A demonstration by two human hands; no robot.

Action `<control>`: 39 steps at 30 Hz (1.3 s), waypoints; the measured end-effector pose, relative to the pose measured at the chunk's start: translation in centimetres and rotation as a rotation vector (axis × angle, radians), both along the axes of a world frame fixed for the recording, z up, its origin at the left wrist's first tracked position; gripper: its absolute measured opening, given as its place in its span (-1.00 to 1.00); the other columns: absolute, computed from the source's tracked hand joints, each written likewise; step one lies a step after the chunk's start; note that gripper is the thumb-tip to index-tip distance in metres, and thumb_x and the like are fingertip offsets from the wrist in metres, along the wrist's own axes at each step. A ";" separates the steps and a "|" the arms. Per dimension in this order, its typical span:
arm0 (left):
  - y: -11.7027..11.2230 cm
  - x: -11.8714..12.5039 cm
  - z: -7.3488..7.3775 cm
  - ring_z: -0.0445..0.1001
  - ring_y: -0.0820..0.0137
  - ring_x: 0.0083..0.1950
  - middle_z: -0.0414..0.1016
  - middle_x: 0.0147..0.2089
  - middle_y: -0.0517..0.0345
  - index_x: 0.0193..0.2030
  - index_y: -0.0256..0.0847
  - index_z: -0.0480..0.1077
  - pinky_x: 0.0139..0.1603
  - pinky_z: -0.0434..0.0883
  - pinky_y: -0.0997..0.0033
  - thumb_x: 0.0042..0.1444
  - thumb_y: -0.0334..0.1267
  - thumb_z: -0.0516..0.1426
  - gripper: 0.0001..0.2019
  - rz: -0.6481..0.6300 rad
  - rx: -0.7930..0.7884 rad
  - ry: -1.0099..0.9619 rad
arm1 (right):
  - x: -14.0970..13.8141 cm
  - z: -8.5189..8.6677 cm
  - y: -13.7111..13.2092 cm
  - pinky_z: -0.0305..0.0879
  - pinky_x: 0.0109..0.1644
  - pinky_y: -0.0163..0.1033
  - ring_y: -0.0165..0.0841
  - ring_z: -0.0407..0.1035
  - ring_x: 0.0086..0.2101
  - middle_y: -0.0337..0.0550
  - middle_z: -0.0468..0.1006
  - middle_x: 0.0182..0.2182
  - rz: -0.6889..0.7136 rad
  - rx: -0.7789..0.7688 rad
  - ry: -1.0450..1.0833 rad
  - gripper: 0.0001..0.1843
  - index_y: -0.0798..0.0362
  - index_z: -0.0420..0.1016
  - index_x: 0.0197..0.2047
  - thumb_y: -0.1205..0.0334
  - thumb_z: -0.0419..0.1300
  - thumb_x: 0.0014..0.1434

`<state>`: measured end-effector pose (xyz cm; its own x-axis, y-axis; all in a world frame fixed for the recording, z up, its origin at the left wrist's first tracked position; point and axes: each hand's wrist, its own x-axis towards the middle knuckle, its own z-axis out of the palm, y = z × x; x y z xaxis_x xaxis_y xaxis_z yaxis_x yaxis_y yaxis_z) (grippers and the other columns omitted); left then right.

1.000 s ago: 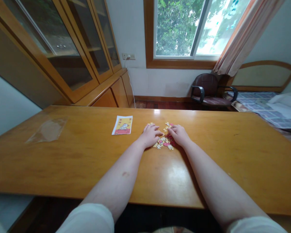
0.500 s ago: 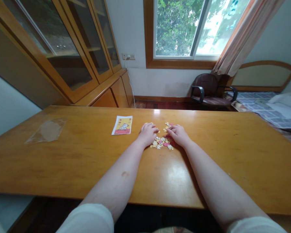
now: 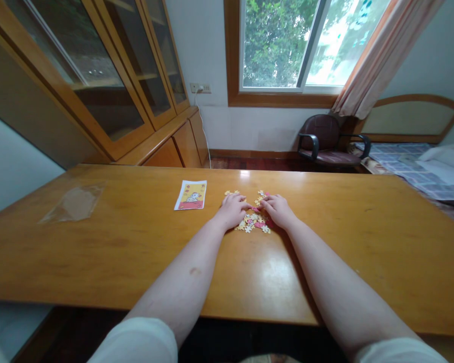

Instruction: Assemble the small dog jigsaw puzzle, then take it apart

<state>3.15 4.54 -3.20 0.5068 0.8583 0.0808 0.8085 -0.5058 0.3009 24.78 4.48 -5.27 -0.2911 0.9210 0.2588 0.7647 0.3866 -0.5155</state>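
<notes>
A loose heap of jigsaw puzzle pieces [image 3: 249, 222], yellow, white and pink, lies on the wooden table [image 3: 144, 252] between my hands. My left hand [image 3: 232, 210] rests at its left side, fingers stretched toward a pink puzzle piece [image 3: 255, 209]. Opposite it, my right hand [image 3: 278, 210] has its fingers bent together at the other end of that pink piece, seemingly pinching it. More pieces lie just beyond each hand. To the left is a picture card [image 3: 192, 196] of a white cartoon animal on yellow and pink.
A clear plastic bag [image 3: 77, 201] lies flat on the table's left part. Beyond the table are a glass-door cabinet [image 3: 132, 65], a dark office chair [image 3: 325, 138] and a bed [image 3: 419, 161] with checked bedding.
My left fingers have moved slightly right, closer to my right hand. A pink piece now shows between the fingertips of both hands, and more yellow pieces show behind my left hand.
</notes>
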 end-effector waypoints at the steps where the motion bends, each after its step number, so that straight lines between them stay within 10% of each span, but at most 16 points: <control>1: 0.1 0.0 -0.1 0.16 0.14 0.35 0.37 0.26 0.09 0.05 0.02 0.53 0.39 0.04 -0.05 0.16 -0.33 0.03 -0.61 0.010 0.007 0.000 | 0.0 0.0 0.0 0.17 0.03 -0.11 -0.25 0.34 -0.17 -0.14 0.62 -0.19 -0.010 0.001 -0.005 -0.53 -0.06 0.69 -0.31 0.06 -0.03 0.36; 12: 0.3 -0.1 -0.5 0.16 0.18 0.34 0.38 0.25 0.13 0.03 0.05 0.53 0.39 0.03 -0.04 0.18 -0.31 0.03 -0.63 0.018 0.039 -0.050 | -0.5 0.3 -0.3 0.13 0.08 -0.03 -0.20 0.31 -0.06 -0.14 0.57 -0.04 0.062 0.006 -0.084 -0.60 -0.15 0.64 -0.08 0.02 -0.03 0.36; 29: 0.3 0.1 -0.3 0.21 0.21 0.31 0.43 0.20 0.13 -0.06 0.00 0.58 0.40 0.03 -0.01 0.18 -0.32 0.03 -0.68 0.107 0.062 -0.034 | -1.0 0.2 -0.4 0.21 0.03 -0.10 -0.33 0.43 -0.26 -0.17 0.59 -0.33 0.233 0.051 0.015 -0.80 -0.01 0.61 -0.46 0.09 0.32 0.13; 39: -0.3 0.0 0.1 0.28 0.24 0.26 0.48 0.15 0.10 -0.14 -0.09 0.60 0.37 0.12 0.12 0.11 -0.37 0.06 -0.70 -0.111 0.073 -0.145 | -0.5 0.4 -0.1 0.22 -0.07 -0.11 -0.20 0.36 -0.21 -0.07 0.61 -0.27 -0.233 0.051 -0.130 -0.85 0.01 0.63 -0.43 0.13 0.33 0.09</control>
